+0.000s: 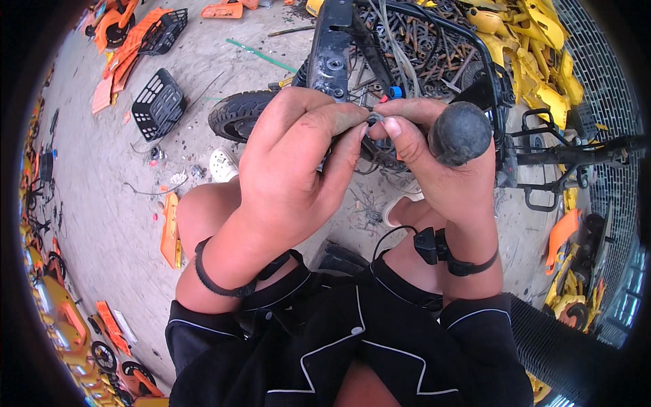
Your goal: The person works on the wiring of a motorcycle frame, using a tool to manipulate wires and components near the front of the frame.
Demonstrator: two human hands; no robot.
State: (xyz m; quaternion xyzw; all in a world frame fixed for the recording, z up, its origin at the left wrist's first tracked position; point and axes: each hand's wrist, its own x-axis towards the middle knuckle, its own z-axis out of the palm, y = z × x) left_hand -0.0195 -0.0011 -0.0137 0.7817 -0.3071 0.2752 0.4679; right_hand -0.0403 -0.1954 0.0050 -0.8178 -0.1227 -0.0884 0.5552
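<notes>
My left hand and my right hand meet in front of me, fingertips nearly touching. Both pinch a small grey ring-like metal piece, mostly covered by the fingers. A dark tool handle with a rounded end is also held in my right hand, its end pointing up toward me; the rest of that tool is hidden. Just beyond my hands stands a stripped black vehicle frame, with a black knobby tyre at its left. Loose cables hang around the frame, some near my fingertips.
Rusty bolts and rods are heaped inside the frame. Yellow plastic panels pile up at the far right. A black basket and orange panels lie on the concrete floor to the left. Black metal brackets are at right.
</notes>
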